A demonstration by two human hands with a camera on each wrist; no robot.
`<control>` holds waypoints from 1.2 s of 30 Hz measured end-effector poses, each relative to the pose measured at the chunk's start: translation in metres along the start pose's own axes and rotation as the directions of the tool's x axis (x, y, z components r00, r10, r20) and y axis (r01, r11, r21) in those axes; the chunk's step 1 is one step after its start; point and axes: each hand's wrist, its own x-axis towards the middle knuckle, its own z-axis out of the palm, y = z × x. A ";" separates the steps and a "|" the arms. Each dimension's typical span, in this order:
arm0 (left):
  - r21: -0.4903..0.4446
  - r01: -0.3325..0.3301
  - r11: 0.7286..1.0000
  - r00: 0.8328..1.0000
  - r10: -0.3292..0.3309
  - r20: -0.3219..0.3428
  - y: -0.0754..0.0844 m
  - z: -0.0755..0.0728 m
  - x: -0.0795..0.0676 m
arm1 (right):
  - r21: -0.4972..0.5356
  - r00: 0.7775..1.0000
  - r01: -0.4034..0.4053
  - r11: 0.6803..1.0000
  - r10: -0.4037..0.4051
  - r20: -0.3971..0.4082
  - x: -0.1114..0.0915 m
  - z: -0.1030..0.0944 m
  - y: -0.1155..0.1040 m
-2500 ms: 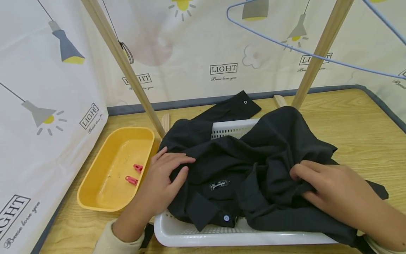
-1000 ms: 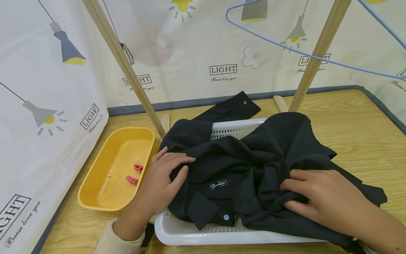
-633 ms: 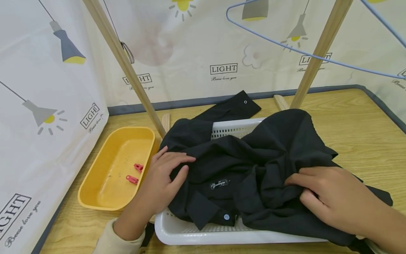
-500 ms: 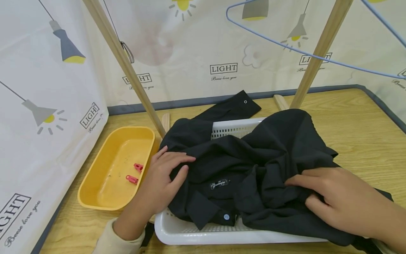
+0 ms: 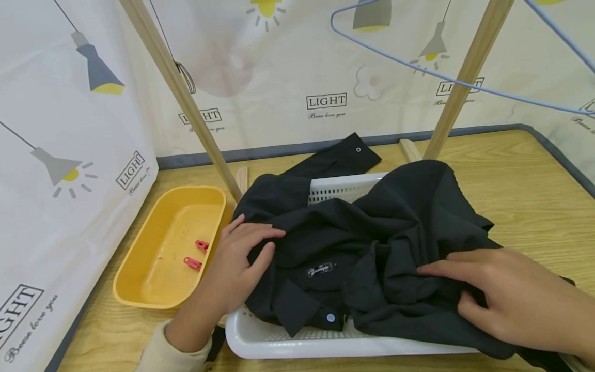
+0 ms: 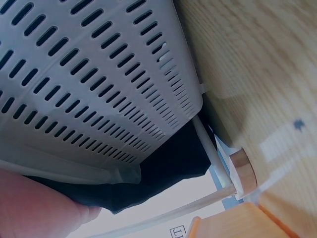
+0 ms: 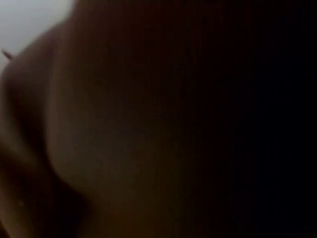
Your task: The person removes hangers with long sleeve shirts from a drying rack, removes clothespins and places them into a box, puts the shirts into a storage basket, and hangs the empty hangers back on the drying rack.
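A crumpled black shirt (image 5: 325, 227) lies over a white perforated basket (image 5: 288, 349), its collar label and a pale button facing up. One cuff hangs past the basket's far rim. My left hand (image 5: 241, 263) rests on the shirt at the basket's left side, fingers spread and relaxed. On the right, my right hand (image 5: 506, 294) lies over the shirt with its index finger stretched out, the tip touching the folds, and the thumb apart from it. In the left wrist view, the basket's slotted wall (image 6: 99, 64) fills much of the frame. The right wrist view is dark and blurred.
A yellow tub (image 5: 160, 237) with red clothespins (image 5: 192, 263) stands left of the basket on the wooden table (image 5: 534, 181). Two wooden posts (image 5: 186, 98) rise behind the basket. A blue wire hanger (image 5: 418, 65) hangs at upper right, before a lamp-patterned cloth backdrop (image 5: 288, 57).
My right hand gripped the bunched shirt earlier; its fingers have since loosened and it has shifted slightly right, thumb coming away from the cloth. My left hand has stayed put.
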 end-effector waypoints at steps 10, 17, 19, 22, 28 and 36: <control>-0.002 -0.010 1.000 1.000 0.010 -0.002 -0.002 0.001 0.000 | -0.016 0.995 0.096 0.995 -0.096 -0.025 0.008 0.011 -0.001; -0.002 -0.005 1.000 1.000 0.005 0.002 -0.002 0.001 0.000 | -0.041 0.966 0.202 0.979 -0.206 -0.158 0.010 0.012 -0.013; -0.003 -0.003 1.000 1.000 0.003 0.003 -0.002 0.001 0.000 | -0.031 0.946 0.244 0.969 -0.244 -0.213 0.011 0.012 -0.017; -0.006 -0.004 1.000 1.000 0.004 0.002 -0.001 0.000 0.000 | -0.017 0.901 0.315 0.949 -0.305 -0.309 0.015 0.015 -0.023; -0.032 -0.016 0.999 1.000 0.017 0.014 -0.002 0.000 0.000 | 0.055 0.877 0.399 0.915 -0.363 -0.315 0.019 0.024 -0.031; -0.036 -0.004 0.999 1.000 0.004 0.008 -0.004 0.001 0.000 | 0.115 0.910 0.363 0.925 -0.325 -0.258 0.019 0.025 -0.028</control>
